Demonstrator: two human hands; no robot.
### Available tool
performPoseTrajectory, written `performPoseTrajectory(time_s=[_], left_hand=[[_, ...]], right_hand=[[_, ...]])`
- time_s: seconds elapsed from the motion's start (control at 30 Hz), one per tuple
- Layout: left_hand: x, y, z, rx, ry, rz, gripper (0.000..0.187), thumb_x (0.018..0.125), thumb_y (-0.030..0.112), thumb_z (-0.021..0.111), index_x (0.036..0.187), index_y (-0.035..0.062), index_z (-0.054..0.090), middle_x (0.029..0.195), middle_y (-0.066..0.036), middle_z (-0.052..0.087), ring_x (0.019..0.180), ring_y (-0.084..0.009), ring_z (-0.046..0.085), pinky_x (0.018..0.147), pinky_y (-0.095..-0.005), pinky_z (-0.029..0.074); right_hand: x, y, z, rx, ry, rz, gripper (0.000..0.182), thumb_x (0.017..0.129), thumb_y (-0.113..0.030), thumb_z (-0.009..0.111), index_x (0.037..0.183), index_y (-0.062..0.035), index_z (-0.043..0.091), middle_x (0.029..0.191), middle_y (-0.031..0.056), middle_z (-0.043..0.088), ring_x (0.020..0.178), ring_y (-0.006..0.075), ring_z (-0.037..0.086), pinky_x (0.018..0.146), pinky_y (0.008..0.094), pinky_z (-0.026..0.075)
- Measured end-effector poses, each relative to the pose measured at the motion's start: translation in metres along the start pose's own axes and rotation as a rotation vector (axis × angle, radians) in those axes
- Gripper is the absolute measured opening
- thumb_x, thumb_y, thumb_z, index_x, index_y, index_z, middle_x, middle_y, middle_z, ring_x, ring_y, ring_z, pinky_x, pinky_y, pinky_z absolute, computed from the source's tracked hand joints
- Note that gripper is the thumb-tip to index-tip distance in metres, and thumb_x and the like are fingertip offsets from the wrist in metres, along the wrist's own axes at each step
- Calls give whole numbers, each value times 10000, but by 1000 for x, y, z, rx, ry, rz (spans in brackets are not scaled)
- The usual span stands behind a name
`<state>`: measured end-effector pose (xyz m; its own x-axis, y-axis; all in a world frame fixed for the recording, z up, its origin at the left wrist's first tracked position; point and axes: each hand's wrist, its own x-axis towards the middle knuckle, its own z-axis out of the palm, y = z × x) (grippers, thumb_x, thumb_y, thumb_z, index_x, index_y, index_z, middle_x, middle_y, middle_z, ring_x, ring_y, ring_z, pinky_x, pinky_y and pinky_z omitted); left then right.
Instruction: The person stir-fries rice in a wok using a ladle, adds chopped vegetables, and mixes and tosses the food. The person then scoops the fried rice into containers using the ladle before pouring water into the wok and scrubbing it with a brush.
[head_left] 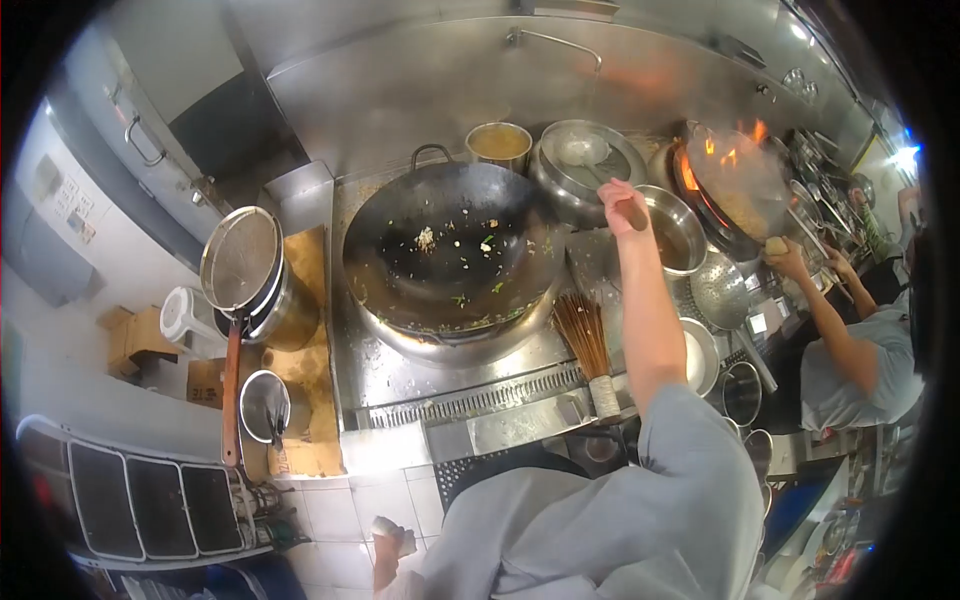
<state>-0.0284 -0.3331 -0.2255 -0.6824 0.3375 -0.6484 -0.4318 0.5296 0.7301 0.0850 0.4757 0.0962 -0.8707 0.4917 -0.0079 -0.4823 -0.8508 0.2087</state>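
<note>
A cook's right hand (624, 208) reaches across a steel range, fingers curled shut around what looks like a ladle handle; the ladle's bowl (583, 150) rests in a lidded steel pan (590, 160) at one o'clock from the big black wok (450, 250). The wok sits at centre, scraps of rice and greens stuck to its base. The left hand (392, 540) hangs low at six o'clock, closed on a pale cloth (400, 538).

The outstretched forearm passes close over a steel bowl of liquid (675, 235); a jolt could tip it. At two o'clock a co-worker's wok (740, 185) flares with open flame, near enough to threaten a sleeve. A bamboo brush (585, 345) lies at the range's front edge. Clear room is mostly at nine o'clock, past the strainer (240, 260).
</note>
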Motion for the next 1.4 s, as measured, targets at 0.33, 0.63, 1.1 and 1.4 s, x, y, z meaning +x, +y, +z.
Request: performPoseTrajectory(time_s=[0.33, 0.63, 1.1, 1.4], left_hand=[[45, -53, 23, 690, -411, 143, 367, 695, 134, 676, 1015, 62, 512, 878, -94, 591, 801, -212, 584, 678, -372, 503], [94, 17, 61, 486, -423, 10, 471, 702, 179, 673, 1128, 54, 516, 1017, -142, 621, 896, -239, 628, 691, -374, 531], [-3, -75, 43, 1190, -324, 320, 322, 682, 361, 693, 660, 45, 638, 742, -140, 633, 736, -274, 610, 716, -373, 480], [-59, -35, 18, 1335, -283, 747, 233, 709, 291, 671, 693, 62, 632, 729, -113, 616, 688, -261, 595, 670, -348, 481]], right_hand=[[-166, 160, 53, 124, -57, 44, 438, 951, -75, 359, 1293, 122, 169, 748, 65, 391, 488, 131, 461, 407, 244, 461], [-291, 232, 30, -1070, 448, -31, 529, 872, -23, 463, 1374, -53, 297, 719, 14, 416, 407, 8, 323, 282, 175, 295], [-31, 69, -21, -1969, 561, -596, 199, 790, -58, 578, 938, 5, 461, 522, 44, 470, 390, 179, 491, 363, 290, 386], [8, -27, -18, -53, -50, 30, 143, 871, 44, 454, 770, -9, 367, 686, 44, 411, 531, 119, 470, 476, 208, 470]])
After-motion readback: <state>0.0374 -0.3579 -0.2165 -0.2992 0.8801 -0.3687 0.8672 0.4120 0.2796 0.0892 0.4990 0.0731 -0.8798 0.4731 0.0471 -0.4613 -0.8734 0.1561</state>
